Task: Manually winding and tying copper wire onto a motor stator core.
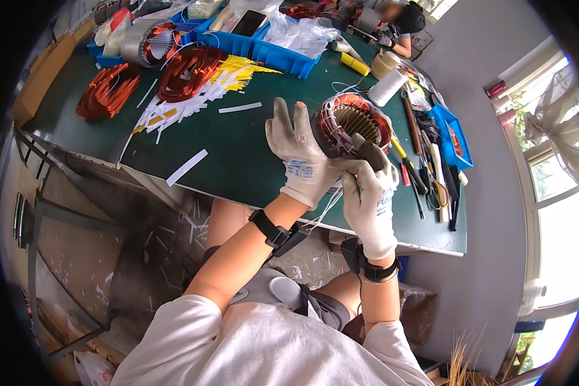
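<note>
My left hand (pixel 297 154), in a pale work glove with a worn spot on one finger, is raised over the table's front edge, its fingers stretched out and apart. Its thumb reaches across to my right hand (pixel 373 199), gloved alike with dark fingertips. The right fingers are bent and pressed together at the left thumb's tip; whatever lies between them is hidden. Just behind both hands sits a motor stator (pixel 356 122), a ring with copper windings laced in white cord and yellowish slot liners inside. White lead wires (pixel 327 209) hang below the hands.
Copper coil bundles (pixel 109 90) and white and yellow insulating strips (pixel 196 93) lie on the green table (pixel 238 148). Blue bins (pixel 283 58) stand behind. Tools (pixel 421 141), a white thread spool (pixel 388 87) and a blue tray (pixel 450 136) line the right. Another person (pixel 399 26) works at the far end.
</note>
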`<state>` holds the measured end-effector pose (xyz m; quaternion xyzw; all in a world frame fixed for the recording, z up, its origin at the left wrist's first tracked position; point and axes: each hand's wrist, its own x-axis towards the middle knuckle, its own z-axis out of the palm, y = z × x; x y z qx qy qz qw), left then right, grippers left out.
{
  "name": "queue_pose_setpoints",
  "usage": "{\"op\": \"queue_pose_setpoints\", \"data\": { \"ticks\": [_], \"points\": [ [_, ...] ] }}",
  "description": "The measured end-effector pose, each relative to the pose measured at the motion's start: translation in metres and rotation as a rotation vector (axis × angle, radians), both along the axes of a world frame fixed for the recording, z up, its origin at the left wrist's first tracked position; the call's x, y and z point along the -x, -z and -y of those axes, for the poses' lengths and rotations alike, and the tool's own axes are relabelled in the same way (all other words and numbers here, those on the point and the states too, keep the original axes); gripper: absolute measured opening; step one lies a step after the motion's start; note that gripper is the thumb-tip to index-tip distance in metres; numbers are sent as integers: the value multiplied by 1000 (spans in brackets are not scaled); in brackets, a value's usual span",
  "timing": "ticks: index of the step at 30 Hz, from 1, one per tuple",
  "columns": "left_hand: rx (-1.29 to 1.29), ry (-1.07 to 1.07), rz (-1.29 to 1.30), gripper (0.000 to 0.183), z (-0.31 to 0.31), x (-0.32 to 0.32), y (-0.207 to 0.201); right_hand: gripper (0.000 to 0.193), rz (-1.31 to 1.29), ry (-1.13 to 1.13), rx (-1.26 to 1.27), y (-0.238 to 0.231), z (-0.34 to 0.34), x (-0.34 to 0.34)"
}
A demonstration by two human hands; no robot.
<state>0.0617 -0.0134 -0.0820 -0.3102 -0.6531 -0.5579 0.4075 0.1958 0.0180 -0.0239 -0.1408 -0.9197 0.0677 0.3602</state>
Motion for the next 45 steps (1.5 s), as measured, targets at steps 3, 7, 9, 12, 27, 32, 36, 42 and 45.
{"op": "queue_pose_setpoints", "data": {
  "ticks": [3,7,9,12,27,32,36,42,45],
  "points": [
    [76,41,5,130,1,1,1,22,89,10,-10,-11,5,0],
    [-11,-3,-12,120,-6,3,0,16,166,-42,128,-43,-1,3],
    [-28,-19,-44,120,-8,4,-1,11,300,-164,215,-63,-15,4],
    [-33,-26,-29,123,-9,4,-2,14,405,-364,640,-76,-42,17],
    [134,85,-206,130,0,9,0,21,-264,-312,1039,-63,-70,-22],
    [84,53,-265,127,-6,6,4,26,384,-190,624,-74,-85,24],
    [56,80,-211,123,-8,5,5,23,196,-729,1110,-60,-109,62],
    [60,93,-308,110,-7,9,-5,26,-526,-237,1133,-47,-157,26],
    [182,78,-547,83,-5,15,-23,31,-789,-298,1393,-55,-154,-30]
  ]
}}
